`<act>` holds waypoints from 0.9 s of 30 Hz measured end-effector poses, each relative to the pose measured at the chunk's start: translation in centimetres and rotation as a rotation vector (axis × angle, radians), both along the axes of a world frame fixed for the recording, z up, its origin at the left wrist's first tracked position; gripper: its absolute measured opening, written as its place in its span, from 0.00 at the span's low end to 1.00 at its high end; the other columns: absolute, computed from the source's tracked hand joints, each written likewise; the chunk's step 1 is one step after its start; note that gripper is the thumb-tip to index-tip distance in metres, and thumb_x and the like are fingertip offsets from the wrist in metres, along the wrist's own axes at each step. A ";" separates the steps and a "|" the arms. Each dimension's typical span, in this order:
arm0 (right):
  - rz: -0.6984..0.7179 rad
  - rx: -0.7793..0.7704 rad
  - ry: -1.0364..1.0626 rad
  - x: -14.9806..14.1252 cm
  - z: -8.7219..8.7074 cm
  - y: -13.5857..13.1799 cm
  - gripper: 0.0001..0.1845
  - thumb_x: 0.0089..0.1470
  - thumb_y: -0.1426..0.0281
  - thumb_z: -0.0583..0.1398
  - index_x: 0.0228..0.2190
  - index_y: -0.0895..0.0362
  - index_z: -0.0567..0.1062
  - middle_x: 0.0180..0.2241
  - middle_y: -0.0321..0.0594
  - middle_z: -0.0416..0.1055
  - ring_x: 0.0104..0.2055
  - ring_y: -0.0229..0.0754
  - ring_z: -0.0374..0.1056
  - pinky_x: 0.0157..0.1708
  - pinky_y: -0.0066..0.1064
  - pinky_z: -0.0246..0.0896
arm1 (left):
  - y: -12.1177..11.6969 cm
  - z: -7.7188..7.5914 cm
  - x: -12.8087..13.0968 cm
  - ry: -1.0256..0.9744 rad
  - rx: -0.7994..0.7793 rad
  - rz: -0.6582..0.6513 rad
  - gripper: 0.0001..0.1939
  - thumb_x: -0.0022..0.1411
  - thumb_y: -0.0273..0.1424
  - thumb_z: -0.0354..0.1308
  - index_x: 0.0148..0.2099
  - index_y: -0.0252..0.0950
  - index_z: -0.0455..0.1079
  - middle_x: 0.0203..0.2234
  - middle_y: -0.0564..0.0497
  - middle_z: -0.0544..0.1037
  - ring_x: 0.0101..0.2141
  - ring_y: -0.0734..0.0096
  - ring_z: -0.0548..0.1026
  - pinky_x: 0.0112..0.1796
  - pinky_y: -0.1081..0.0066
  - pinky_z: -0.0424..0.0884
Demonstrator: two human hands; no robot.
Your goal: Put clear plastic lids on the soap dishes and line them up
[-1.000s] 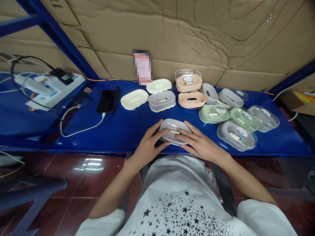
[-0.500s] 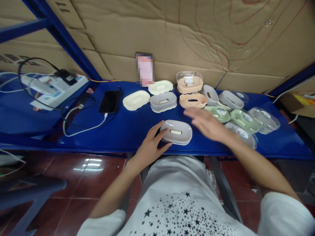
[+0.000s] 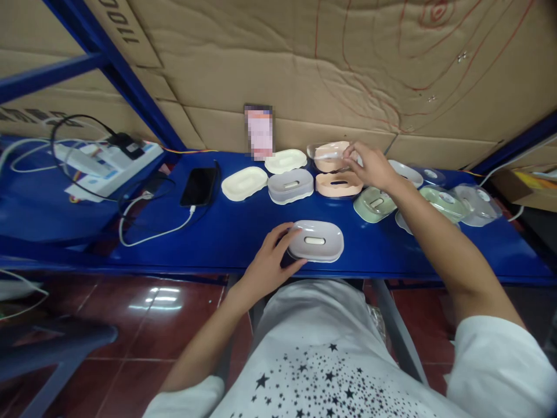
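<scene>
Blue table [image 3: 235,232], left hand [image 3: 273,256] curled round grey dish [image 3: 328,247], right hand [image 3: 372,165] pinching clear-cased peach dish [image 3: 331,164]

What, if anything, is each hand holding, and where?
Left hand: nearest grey dish, left end. Right hand: at the right end of the rear peach dish; grip unclear.

Brown cardboard [image 3: 226,69] stands behind a blue table [image 3: 217,232]. Light [image 3: 163,296] glints on the red tiled floor [image 3: 130,334], beside a stool [image 3: 82,338].

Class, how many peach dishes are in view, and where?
2: the rear peach dish, at the right hand, and another peach dish just in front. The right arm may hide others.
</scene>
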State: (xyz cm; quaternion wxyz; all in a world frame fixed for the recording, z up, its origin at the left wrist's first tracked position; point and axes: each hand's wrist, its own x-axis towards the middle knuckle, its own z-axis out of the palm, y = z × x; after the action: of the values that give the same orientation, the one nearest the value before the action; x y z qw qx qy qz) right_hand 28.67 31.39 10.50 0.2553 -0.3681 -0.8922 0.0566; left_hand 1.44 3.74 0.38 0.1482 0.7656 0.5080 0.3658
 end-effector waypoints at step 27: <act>0.094 0.030 -0.170 -0.1 -7.2 -21.5 0.36 0.68 0.46 0.61 0.72 0.37 0.66 0.74 0.47 0.60 0.71 0.68 0.61 0.64 0.66 0.66 | 0.0 -0.2 -0.1 -0.030 -0.053 0.004 0.39 0.69 0.45 0.70 0.75 0.49 0.57 0.69 0.41 0.69 0.69 0.48 0.69 0.68 0.45 0.70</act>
State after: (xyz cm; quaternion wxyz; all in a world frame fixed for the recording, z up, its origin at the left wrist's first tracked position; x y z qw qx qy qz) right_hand 28.55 9.90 3.29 0.1813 -0.3253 -0.9278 0.0238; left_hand 1.31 3.74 0.20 0.1754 0.7548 0.5169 0.3638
